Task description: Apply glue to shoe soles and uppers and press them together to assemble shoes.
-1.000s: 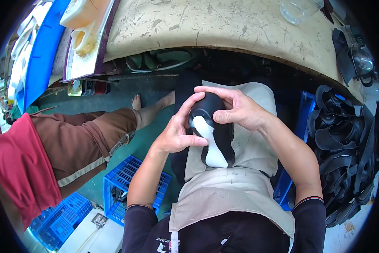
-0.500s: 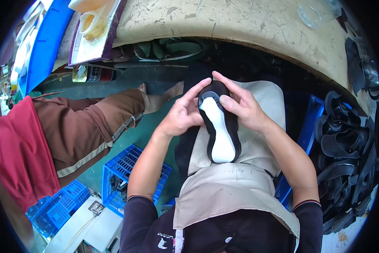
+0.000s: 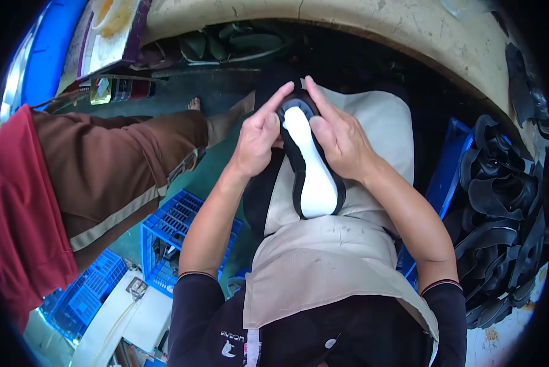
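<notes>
A black shoe upper (image 3: pixel 318 186) lies in my lap on the beige apron, its white bottom facing up and one end pointing away from me. Gathered black edges ring the white surface at that far end. My left hand (image 3: pixel 257 139) is closed against its left side, with the index finger stretched along the far end. On the opposite side my right hand (image 3: pixel 343 142) grips it, thumb by the white bottom and fingers reaching forward. The undersides of the fingers and the inside of the upper are hidden.
A pale worn worktable (image 3: pixel 372 24) curves across the top. Black curved shoe pieces (image 3: pixel 497 202) are heaped at the right beside a blue crate (image 3: pixel 449 162). Another blue crate (image 3: pixel 180 214) stands at the left, near a co-worker's leg in brown trousers (image 3: pixel 115 153).
My view has shifted slightly. Both hands stay on the shoe upper; the left thumb now lies closer to the fingers, and the right thumb has slid back from the far end.
</notes>
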Demonstrator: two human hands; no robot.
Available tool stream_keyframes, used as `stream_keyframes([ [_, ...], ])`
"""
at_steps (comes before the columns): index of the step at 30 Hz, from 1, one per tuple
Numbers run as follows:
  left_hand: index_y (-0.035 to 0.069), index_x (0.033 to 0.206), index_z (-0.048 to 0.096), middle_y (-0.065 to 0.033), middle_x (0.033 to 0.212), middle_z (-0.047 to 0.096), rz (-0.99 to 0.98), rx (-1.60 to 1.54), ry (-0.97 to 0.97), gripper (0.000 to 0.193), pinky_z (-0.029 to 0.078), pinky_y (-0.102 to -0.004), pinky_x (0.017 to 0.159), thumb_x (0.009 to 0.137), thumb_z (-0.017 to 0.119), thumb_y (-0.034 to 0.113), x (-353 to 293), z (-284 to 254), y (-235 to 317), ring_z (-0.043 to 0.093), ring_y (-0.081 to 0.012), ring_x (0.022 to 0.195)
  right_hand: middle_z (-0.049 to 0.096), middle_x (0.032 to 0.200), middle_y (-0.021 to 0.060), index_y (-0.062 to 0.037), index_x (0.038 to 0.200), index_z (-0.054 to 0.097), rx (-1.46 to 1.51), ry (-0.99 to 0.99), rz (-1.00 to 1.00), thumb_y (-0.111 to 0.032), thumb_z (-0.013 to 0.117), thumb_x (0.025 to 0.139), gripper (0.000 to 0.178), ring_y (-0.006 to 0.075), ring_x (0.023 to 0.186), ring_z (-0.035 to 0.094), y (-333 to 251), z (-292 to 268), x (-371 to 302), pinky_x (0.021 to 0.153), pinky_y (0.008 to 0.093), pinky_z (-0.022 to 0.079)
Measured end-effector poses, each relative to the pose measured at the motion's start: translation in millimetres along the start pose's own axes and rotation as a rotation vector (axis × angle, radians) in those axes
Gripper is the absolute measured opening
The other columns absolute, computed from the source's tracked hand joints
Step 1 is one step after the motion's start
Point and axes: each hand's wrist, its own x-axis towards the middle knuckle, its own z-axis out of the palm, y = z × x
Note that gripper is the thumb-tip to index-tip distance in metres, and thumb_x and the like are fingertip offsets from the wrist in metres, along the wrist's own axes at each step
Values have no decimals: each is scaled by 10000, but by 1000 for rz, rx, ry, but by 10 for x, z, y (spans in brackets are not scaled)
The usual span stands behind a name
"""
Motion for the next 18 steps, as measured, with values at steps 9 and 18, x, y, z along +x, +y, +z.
stream_keyframes([
  [9,79,1412,619,-33,890,623,-27,15,211,457,427,-225,631,1080,499,369,-78,26,-389,513,-96,713,664,1291,247,24,1533,428,-189,-255,288,-299,402,1083,555,390,1058,666,-67,126,-223,907,422,536],
  [18,53,1422,590,-35,876,605,-24,74,248,449,416,-218,652,1070,523,324,-113,-36,-537,502,-103,716,687,1270,232,26,1478,505,4,-212,395,-324,428,1079,537,371,1173,618,67,110,-977,1019,437,483],
])
